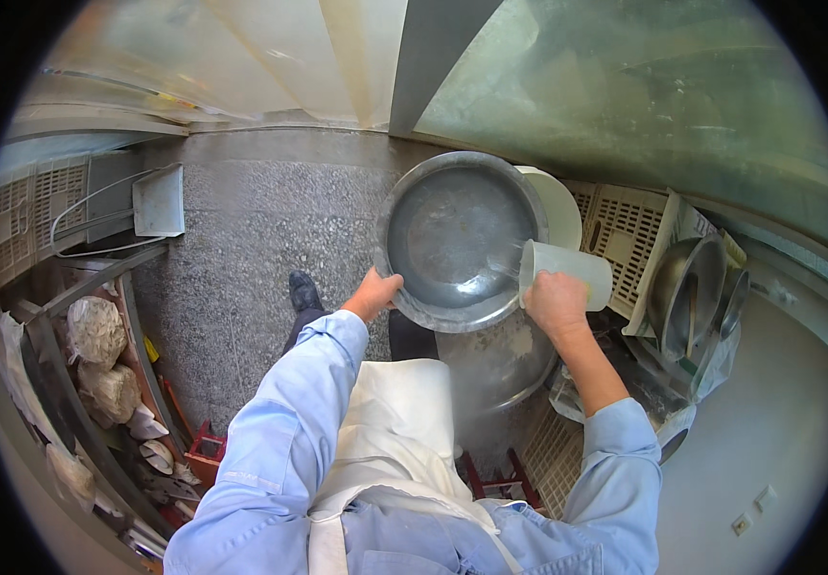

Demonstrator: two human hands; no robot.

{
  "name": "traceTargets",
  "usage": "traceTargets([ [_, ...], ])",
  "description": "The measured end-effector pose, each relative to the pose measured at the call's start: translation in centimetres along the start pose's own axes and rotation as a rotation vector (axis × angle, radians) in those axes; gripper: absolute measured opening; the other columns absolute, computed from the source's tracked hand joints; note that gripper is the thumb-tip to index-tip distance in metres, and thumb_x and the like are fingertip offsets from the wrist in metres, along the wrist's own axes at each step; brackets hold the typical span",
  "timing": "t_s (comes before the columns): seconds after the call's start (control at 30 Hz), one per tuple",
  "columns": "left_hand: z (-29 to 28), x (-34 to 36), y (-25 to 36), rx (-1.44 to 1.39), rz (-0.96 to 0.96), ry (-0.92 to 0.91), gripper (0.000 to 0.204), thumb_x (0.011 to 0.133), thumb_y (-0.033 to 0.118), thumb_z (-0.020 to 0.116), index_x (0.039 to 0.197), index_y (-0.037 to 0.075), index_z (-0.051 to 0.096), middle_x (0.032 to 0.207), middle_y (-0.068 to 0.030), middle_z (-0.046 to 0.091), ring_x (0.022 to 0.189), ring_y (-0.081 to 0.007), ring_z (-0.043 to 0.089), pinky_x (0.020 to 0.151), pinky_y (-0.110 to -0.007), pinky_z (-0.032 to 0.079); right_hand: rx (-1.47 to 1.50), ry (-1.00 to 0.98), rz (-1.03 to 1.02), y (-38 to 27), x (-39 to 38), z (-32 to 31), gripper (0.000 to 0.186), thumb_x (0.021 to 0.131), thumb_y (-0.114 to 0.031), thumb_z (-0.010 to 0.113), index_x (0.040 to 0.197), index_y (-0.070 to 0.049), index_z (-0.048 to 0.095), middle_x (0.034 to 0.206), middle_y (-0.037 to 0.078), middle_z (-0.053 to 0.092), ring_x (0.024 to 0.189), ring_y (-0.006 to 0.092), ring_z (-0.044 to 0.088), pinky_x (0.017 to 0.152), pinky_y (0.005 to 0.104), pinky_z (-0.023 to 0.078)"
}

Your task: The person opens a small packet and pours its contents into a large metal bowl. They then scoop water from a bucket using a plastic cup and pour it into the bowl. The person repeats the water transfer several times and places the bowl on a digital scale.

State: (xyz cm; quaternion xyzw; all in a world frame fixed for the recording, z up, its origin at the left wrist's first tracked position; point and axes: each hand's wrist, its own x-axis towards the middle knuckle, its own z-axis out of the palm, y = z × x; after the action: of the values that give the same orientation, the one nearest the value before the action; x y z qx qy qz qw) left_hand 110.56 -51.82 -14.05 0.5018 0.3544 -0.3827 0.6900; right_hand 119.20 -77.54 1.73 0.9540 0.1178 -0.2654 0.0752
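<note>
A wide grey metal bowl (462, 317) is in front of me, its inside wet and shiny near the lower right. My left hand (373, 293) is closed on the left part of its rim. In my right hand (559, 305) is a translucent white plastic jug (572, 268), tilted on its side with its mouth at the bowl's right rim. A thin stream of clear liquid seems to run from it into the bowl. Beneath the bowl another round metal basin (500, 359) shows in part, its surface smeared pale.
Behind the bowl is a round cream container (559, 211). Beige plastic crates (620, 235) and stacked metal bowls (687, 302) stand at right. Left, a metal rack (45, 331) holds wrapped bundles (97, 331), with a white dustpan-like tray (158, 203) above. Speckled grey floor (232, 249) lies between.
</note>
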Motion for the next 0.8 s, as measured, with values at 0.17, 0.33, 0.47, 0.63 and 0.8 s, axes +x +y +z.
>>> traceTargets([
  [0.17,0.1,0.1,-0.1,0.036,-0.040,0.055,0.040,0.072,0.010,0.054,0.111,0.001,0.047,0.097,-0.0115,0.058,0.081,-0.0239,0.060,0.067,-0.036,0.052,0.002,-0.019,0.001,-1.9,-0.8,0.2,0.015,0.070,-0.014,0.055,0.067,-0.003,0.063,0.066,0.018,0.063,0.063,0.0339,0.063,0.060,0.0412,0.051],
  [0.33,0.4,-0.3,0.1,0.005,-0.018,0.079,0.041,0.072,0.010,0.054,0.111,0.001,0.047,0.097,-0.0121,0.058,0.083,-0.0245,0.060,0.067,-0.037,0.052,0.070,0.016,0.073,-0.4,-1.2,-0.9,0.021,0.072,-0.023,0.056,0.069,-0.003,0.062,0.067,0.018,0.062,0.065,0.0341,0.063,0.062,0.0410,0.050],
  [0.47,0.4,-0.6,0.4,0.011,-0.007,0.057,0.043,0.072,0.010,0.054,0.113,-0.001,0.046,0.096,-0.0130,0.058,0.083,-0.0251,0.060,0.068,-0.038,0.052,0.238,0.066,0.199,3.5,-1.8,-1.2,0.027,0.072,-0.030,0.059,0.074,-0.003,0.063,0.069,0.019,0.061,0.067,0.0346,0.061,0.062,0.0408,0.049],
  [0.63,0.4,-0.9,0.8,0.061,-0.038,0.077,0.042,0.073,0.010,0.054,0.112,-0.002,0.046,0.095,-0.0124,0.057,0.081,-0.0251,0.060,0.067,-0.038,0.053,0.719,0.265,0.356,9.7,-2.7,0.0,0.027,0.072,-0.025,0.059,0.076,0.002,0.060,0.064,0.015,0.058,0.059,0.0226,0.057,0.060,0.0342,0.045],
  [0.8,0.4,-0.7,0.4,0.072,-0.021,0.092,0.039,0.074,0.010,0.053,0.110,-0.003,0.046,0.094,-0.0114,0.057,0.081,-0.0248,0.060,0.065,-0.038,0.054,1.284,0.244,0.514,14.6,-0.5,3.4,0.022,0.079,-0.021,0.056,0.070,-0.001,0.056,0.060,0.000,0.051,0.055,0.0119,0.047,0.054,0.0285,0.040],
])
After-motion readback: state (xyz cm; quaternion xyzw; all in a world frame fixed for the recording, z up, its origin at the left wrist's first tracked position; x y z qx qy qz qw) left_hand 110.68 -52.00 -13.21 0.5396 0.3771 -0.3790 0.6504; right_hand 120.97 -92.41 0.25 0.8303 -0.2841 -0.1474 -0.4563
